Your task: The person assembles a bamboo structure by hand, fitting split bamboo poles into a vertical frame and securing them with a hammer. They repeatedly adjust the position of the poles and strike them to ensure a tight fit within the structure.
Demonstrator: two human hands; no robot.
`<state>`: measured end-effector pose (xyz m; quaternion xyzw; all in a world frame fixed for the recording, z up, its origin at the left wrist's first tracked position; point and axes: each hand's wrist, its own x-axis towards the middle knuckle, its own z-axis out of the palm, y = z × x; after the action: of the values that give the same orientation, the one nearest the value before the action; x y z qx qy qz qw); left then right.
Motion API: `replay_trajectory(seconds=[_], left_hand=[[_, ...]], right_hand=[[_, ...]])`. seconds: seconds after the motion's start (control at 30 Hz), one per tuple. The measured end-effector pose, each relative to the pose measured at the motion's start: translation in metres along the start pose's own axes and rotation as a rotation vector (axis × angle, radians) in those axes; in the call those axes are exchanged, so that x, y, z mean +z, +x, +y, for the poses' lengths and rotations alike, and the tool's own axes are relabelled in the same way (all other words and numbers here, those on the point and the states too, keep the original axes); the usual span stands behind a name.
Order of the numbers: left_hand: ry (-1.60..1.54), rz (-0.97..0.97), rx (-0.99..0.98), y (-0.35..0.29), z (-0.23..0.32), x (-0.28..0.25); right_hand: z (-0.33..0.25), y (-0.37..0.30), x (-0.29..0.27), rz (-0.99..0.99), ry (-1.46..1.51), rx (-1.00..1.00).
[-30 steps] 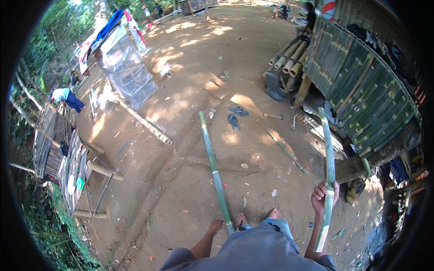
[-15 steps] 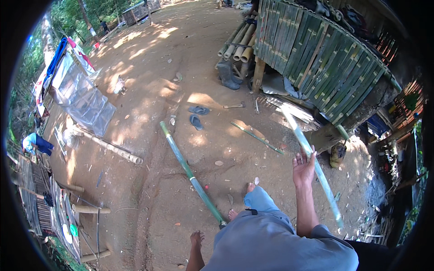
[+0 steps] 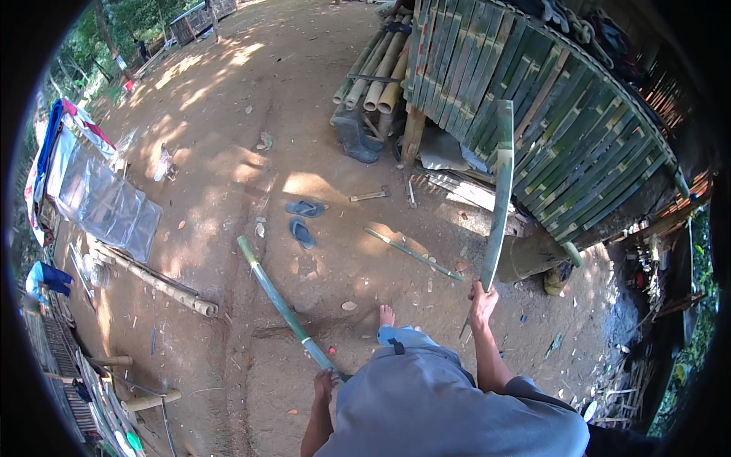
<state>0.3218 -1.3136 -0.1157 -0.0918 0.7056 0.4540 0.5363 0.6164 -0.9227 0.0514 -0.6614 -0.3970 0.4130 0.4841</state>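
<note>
A long, split green bamboo strip (image 3: 499, 202) stands nearly upright before me, its pale lower end showing just below my grip. My right hand (image 3: 481, 302) is closed round it near that end. To the left, a round green bamboo pole (image 3: 282, 306) slants from the ground toward my body. At its near end, my left hand (image 3: 325, 381) has its fingers curled on the pole; my shirt partly hides that end. A small dark piece beside these fingers is too unclear to name.
Slippers (image 3: 301, 233), an axe-like tool (image 3: 369, 196) and a thin bamboo stick (image 3: 411, 254) lie on the dirt ahead. A bamboo-slat structure (image 3: 579, 141) stands right, with bamboo poles (image 3: 378, 80) and boots (image 3: 352, 137) beside it. Another person (image 3: 47, 280) bends at far left.
My right hand, open against the slanting strip before, now grips it near its lower end, and the strip stands more upright. My left hand has moved up onto the pole's near end.
</note>
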Motion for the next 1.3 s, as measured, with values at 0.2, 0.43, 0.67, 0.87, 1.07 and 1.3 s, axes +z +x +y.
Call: replay_trajectory(seconds=[0.2, 0.43, 0.67, 0.87, 1.07, 1.3], left_hand=[[-0.050, -0.018, 0.339, 0.097, 0.165, 0.049], [0.013, -0.263, 0.501, 0.109, 0.410, 0.181], [0.205, -0.592, 0.587, 0.183, 0.604, 0.265], [0.449, -1.020, 0.714, 0.168, 0.776, 0.363], [0.283, -1.339, 0.825, 0.147, 0.853, 0.447], [0.163, -1.093, 0.841, 0.209, 0.895, 0.462]], right_hand=[[-0.032, 0.055, 0.086, -0.139, -0.022, -0.011], [-0.054, 0.104, 0.197, -0.299, 0.070, -0.059], [-0.088, 0.151, 0.304, -0.164, 0.070, -0.015], [-0.130, 0.199, 0.383, -0.034, 0.110, -0.049], [-0.178, 0.231, 0.464, -0.257, -0.176, 0.041], [-0.189, 0.333, 0.554, -0.673, -0.233, -0.022]])
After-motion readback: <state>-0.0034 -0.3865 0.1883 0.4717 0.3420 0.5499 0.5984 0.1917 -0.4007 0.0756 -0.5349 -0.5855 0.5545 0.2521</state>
